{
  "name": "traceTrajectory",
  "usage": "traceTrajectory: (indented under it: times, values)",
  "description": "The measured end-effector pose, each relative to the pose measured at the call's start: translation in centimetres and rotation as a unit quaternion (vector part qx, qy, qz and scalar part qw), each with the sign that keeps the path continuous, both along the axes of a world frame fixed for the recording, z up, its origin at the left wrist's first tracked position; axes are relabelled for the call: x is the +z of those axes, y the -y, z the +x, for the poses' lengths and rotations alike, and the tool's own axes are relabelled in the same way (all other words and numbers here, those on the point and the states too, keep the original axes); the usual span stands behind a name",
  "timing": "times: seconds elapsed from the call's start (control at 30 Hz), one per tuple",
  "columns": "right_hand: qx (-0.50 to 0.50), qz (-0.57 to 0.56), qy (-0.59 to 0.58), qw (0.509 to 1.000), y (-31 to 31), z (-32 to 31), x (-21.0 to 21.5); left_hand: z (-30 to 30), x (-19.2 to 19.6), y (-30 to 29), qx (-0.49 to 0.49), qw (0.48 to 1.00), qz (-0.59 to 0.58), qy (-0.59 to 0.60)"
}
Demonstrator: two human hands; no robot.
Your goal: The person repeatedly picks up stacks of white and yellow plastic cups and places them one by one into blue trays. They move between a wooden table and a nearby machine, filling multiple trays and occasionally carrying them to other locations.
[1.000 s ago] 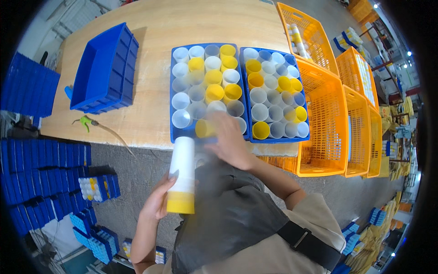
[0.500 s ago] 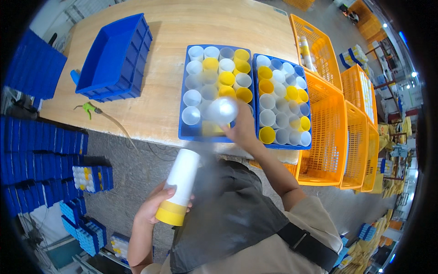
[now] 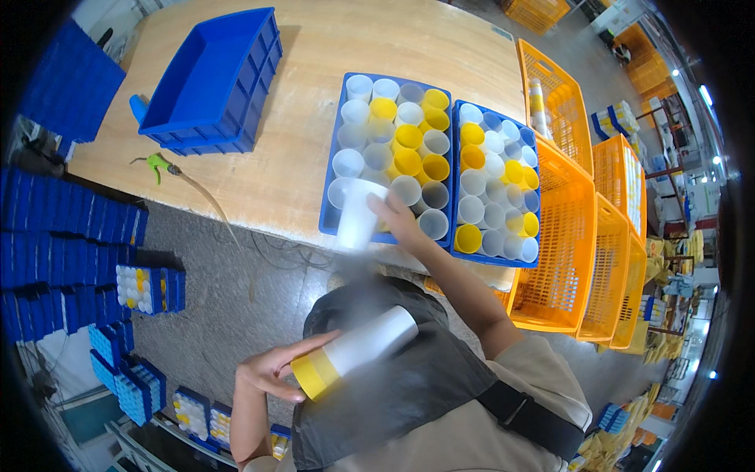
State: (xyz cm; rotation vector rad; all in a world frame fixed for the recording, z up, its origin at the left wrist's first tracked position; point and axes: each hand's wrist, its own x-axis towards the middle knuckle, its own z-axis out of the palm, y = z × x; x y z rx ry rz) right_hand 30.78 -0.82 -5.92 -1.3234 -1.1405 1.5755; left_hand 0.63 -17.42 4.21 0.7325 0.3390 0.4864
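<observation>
My right hand is pinched on the rim of a single translucent white plastic cup, held just over the near-left corner of the blue compartment tray on the wooden table. My left hand is wrapped around a nested stack of white and yellow cups against my chest. These cups look light, thin and slippery, so I judge a gentle rim pinch safest.

No packages, labels, signs or screens show clearly; the blurred far right edge may hide some.
</observation>
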Motion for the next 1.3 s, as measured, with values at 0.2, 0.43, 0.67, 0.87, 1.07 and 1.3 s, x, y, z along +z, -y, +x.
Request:
traceTrajectory:
  times: [0.2,0.43,0.67,0.87,1.07,1.3]
  values:
    - [-0.004,0.257,0.350,0.901,2.8,1.2,0.6,2.7,-1.3,-0.6,0.236,0.916,0.121,-0.300]
    - [0.230,0.454,0.244,0.825,6.4,-2.0,9.3,1.8,-0.7,-3.3,0.384,0.771,0.258,-0.438]
    - [0.159,0.434,0.349,0.816,3.6,-4.5,6.0,-1.0,0.9,-3.7,0.505,0.731,0.271,-0.370]
    - [-0.029,0.319,0.289,0.902,0.2,-5.4,2.4,-5.5,-0.4,-2.5,0.574,0.747,0.081,-0.326]
    - [0.112,0.441,0.332,0.827,4.3,-5.7,5.2,-3.4,-2.1,-4.0,0.510,0.782,0.060,-0.355]
    - [0.010,0.385,0.419,0.822,7.5,2.0,9.4,3.4,-2.6,-12.5,0.217,0.972,-0.022,-0.084]
